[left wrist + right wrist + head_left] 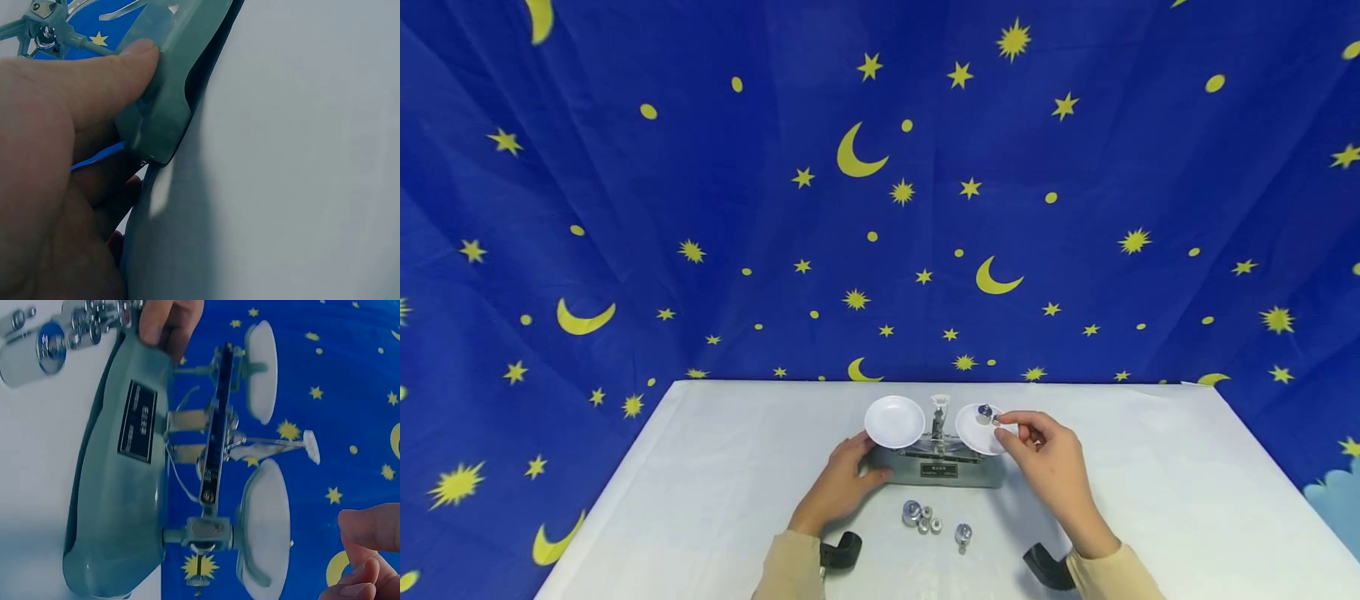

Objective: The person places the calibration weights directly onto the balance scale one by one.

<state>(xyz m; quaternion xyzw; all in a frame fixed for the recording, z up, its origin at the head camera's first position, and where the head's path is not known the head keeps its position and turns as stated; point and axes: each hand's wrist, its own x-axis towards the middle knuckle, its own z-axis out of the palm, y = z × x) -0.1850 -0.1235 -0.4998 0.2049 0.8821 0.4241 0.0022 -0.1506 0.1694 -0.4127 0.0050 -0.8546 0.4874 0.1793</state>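
Bare bench [1150, 467] lies wide on both sides of the scale [937, 462] and behind it up to the backdrop [880, 208]. In front, the weights [925, 518] crowd the middle strip between the two hands [842, 483] [1048, 462].

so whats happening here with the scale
A person sits at a white table with a small two-pan balance scale in front of them. Their left hand grips the left end of the scale's grey base, thumb pressed on it. Their right hand is at the right pan, fingertips pinching a small metal weight; another weight sits on that pan. The left pan holds nothing. More metal weights stand on the table in front of the scale.
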